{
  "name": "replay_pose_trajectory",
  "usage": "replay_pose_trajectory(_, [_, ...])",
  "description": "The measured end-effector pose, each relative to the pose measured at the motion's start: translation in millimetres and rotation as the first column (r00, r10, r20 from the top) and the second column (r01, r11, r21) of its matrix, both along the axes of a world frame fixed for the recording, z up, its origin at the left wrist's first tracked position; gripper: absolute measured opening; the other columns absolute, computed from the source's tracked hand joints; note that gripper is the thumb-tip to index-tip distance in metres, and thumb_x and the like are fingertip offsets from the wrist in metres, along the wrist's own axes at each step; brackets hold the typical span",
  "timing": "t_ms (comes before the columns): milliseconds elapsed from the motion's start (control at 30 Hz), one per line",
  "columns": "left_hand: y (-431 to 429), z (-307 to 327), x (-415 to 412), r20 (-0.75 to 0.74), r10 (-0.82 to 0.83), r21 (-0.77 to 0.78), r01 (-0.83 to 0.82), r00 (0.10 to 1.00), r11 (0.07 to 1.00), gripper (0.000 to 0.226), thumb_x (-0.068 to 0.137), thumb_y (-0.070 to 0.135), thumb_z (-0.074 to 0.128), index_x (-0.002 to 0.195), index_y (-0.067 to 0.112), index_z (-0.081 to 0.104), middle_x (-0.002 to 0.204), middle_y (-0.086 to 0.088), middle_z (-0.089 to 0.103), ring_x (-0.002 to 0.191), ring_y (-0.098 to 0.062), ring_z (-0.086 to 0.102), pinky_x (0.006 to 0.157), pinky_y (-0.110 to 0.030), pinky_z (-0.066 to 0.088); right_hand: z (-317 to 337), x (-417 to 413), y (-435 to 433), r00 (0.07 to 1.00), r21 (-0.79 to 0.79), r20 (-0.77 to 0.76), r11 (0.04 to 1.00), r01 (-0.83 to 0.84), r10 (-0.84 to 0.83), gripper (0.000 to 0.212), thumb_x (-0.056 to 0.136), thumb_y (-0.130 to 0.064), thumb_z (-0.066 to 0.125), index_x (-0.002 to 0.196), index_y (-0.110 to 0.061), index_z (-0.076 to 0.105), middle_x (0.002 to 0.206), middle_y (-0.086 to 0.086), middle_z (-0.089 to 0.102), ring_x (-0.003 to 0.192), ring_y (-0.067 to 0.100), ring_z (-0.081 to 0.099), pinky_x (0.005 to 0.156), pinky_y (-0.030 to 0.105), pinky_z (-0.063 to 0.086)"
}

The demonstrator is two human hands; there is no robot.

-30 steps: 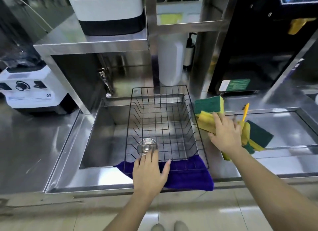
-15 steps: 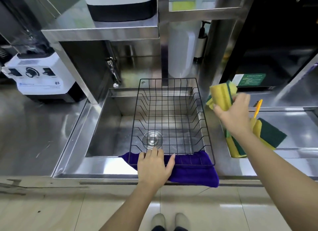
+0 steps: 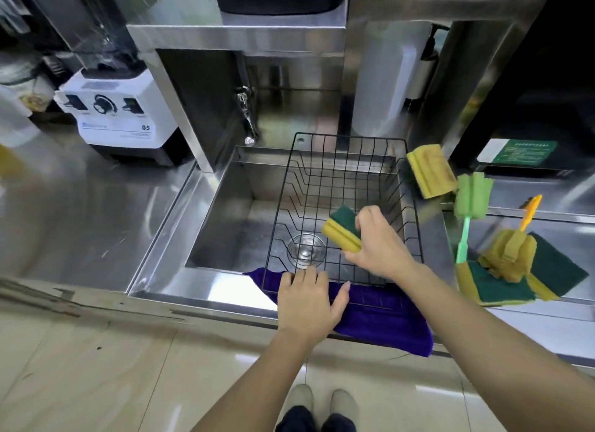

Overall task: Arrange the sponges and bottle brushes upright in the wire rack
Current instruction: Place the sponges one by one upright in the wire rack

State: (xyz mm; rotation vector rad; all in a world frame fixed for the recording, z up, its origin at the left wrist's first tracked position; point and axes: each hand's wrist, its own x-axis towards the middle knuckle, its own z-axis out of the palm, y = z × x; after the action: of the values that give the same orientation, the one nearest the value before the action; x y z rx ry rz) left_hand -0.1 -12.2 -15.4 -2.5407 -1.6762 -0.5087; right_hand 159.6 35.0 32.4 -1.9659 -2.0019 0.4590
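A black wire rack (image 3: 346, 148) sits over the steel sink. My right hand (image 3: 380, 243) holds a yellow and green sponge (image 3: 342, 228) inside the rack, above its floor wires. My left hand (image 3: 310, 299) presses flat on the rack's near rim and the purple cloth. To the right of the rack lie a yellow sponge (image 3: 430, 170), a green bottle brush (image 3: 470, 206), a yellow bottle brush (image 3: 512, 249) with an orange handle, and two more green and yellow sponges (image 3: 492, 285).
The purple cloth (image 3: 383, 315) hangs over the sink's (image 3: 225, 206) front edge under the rack. A tap (image 3: 246, 116) stands behind the sink. A white blender base (image 3: 122, 116) is on the left counter. A white jug (image 3: 386, 87) stands behind the rack.
My right hand has carried the sponge from the right counter leftward and down into the rack. My left hand stays on the rack's front rim. The camera has moved closer.
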Motion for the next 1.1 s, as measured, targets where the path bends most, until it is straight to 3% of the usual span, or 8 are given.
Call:
replay_pose_trajectory(67, [0,0,-1,0.008,-0.002,0.017,0.002,1.000,1.000,0.048,0.089,0.048,0.040,0.066,0.011,0.060,0.063,-0.005,0.057,0.058,-0.025,0.053,0.062,-0.036,0.040,-12,0,-1,0.998,-0.075,0.031,0.996,-0.048,0.051,0.056,0.068,-0.038,0.078,0.102,-0.009,0.044,0.120,0.011,0.041,0.107,0.028,0.047,0.089,0.039,0.042])
replay_pose_trajectory(167, [-1,-1,-2,0.027,-0.007,0.052,0.005,1.000,0.999,0.045,0.088,0.047,0.043,0.067,0.010,0.060,0.063,-0.005,0.057,0.058,-0.026,0.052,0.062,-0.036,0.035,-21,7,-2,0.990,-0.364,-0.026,0.921,-0.137,0.137,0.049,0.070,-0.043,0.074,0.102,-0.026,0.041,0.130,0.006,0.036,0.117,0.025,0.040,0.104,0.045,0.034])
replay_pose_trajectory(267, [-1,-3,-2,0.025,-0.010,0.063,0.008,1.000,0.998,0.046,0.089,0.047,0.042,0.068,0.010,0.060,0.064,-0.006,0.058,0.059,-0.026,0.052,0.062,-0.037,0.034,-16,17,3,0.983,-0.529,-0.155,0.832,-0.167,0.099,0.045,0.072,-0.031,0.074,0.103,-0.033,0.040,0.126,0.006,0.039,0.109,0.023,0.043,0.095,0.041,0.041])
replay_pose_trajectory(500, [0,-6,-2,0.068,-0.018,0.095,0.012,0.998,0.995,0.047,0.090,0.045,0.043,0.067,0.008,0.061,0.065,-0.006,0.058,0.064,-0.025,0.052,0.065,-0.037,0.037,-4,-6,11,0.959,-0.307,-0.282,0.944,-0.123,0.033,0.072,0.070,-0.018,0.078,0.129,-0.017,0.038,0.115,-0.002,0.047,0.104,0.015,0.049,0.086,0.029,0.045])
replay_pose_trajectory(667, [0,-9,-2,0.109,-0.037,0.125,0.023,0.993,0.992,0.042,0.090,0.044,0.046,0.069,0.010,0.059,0.066,-0.005,0.055,0.064,-0.024,0.050,0.065,-0.038,0.036,-14,-21,10,0.948,-0.358,-0.249,0.890,-0.281,0.199,0.061,0.069,-0.016,0.077,0.121,-0.014,0.046,0.118,0.005,0.052,0.106,0.022,0.051,0.086,0.033,0.045])
replay_pose_trajectory(800, [1,-9,-2,0.116,-0.046,0.138,0.030,0.992,0.990,0.041,0.091,0.044,0.047,0.069,0.010,0.058,0.066,-0.005,0.054,0.064,-0.024,0.049,0.065,-0.037,0.036,-16,-18,6,0.939,-0.361,-0.304,0.894,-0.267,0.158,0.058,0.071,-0.015,0.076,0.121,-0.016,0.047,0.118,0.002,0.052,0.103,0.018,0.050,0.081,0.029,0.042])
replay_pose_trajectory(1033, [1,-8,4,0.073,-0.094,0.110,0.086,0.993,0.990,0.043,0.090,0.046,0.046,0.079,0.009,0.065,0.069,-0.004,0.058,0.065,-0.024,0.052,0.064,-0.037,0.037,-17,-9,10,0.942,-0.425,-0.304,0.864,-0.269,0.143,0.055,0.084,-0.024,0.065,0.135,-0.021,0.045,0.138,0.003,0.042,0.127,0.020,0.039,0.108,0.032,0.034])
replay_pose_trajectory(1100, [0,-7,10,0.063,-0.136,0.119,0.128,0.989,0.985,0.044,0.090,0.048,0.046,0.075,0.010,0.062,0.067,-0.005,0.056,0.064,-0.025,0.051,0.063,-0.037,0.037,-11,-5,12,0.953,-0.372,-0.271,0.898,-0.235,0.138,0.050,0.086,-0.024,0.063,0.133,-0.016,0.048,0.136,0.004,0.044,0.126,0.018,0.042,0.104,0.026,0.032])
